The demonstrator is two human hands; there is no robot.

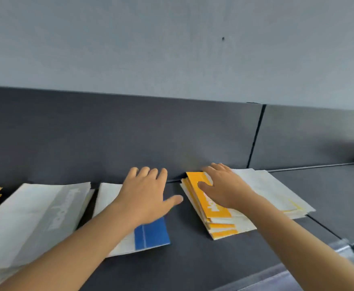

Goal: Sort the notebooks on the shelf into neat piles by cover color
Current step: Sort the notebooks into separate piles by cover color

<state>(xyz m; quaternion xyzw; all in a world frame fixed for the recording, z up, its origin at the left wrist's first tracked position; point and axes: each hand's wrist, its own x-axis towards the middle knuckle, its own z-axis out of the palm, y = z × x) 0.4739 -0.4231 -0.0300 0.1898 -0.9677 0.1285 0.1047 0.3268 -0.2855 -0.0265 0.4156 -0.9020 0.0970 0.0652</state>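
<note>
The stack of yellow-and-white paper notebooks (216,213) is pinned flat under the unclenched right hand (224,190), long axis running front-to-back; the left hand (146,196) is spread flat on the blue-and-white notebook (150,234) beside it.

Even soft light, motion blur, wide-angle bending

The shelf (203,255) looks like smooth, dark grey metal with a matt finish, and so does its back panel (129,133). The notebooks (220,215) are paper with smooth card covers. At near right, a bracket (352,253) is shiny bare metal.
</note>
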